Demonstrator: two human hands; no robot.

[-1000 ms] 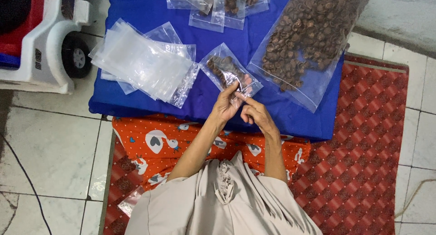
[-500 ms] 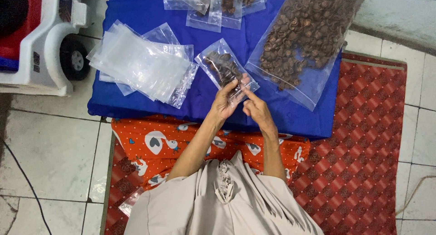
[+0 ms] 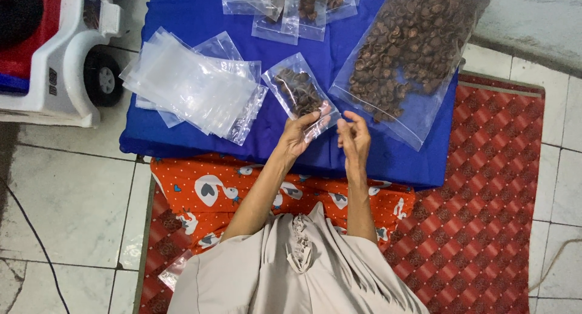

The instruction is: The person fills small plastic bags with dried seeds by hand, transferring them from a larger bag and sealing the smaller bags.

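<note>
My left hand [image 3: 300, 132] pinches the near edge of a small clear bag [image 3: 296, 91] partly filled with brown dried pieces, which lies on the blue cushion [image 3: 200, 10]. My right hand [image 3: 354, 135] hovers just right of it, fingers loosely curled, holding nothing I can make out. A big clear bag of the same brown pieces [image 3: 412, 53] lies to the right of both hands. A stack of empty clear bags [image 3: 191, 86] lies to the left.
Several small filled bags [image 3: 291, 4] lie at the cushion's far edge. An orange patterned cloth [image 3: 212, 189] covers my lap over a red mat [image 3: 485, 211]. A white and red toy car [image 3: 54, 53] stands on the tiled floor [image 3: 66, 205] at left.
My hands were together on the small bag's near edge; now the right hand has come off it and moved right. The left hand still holds the bag.
</note>
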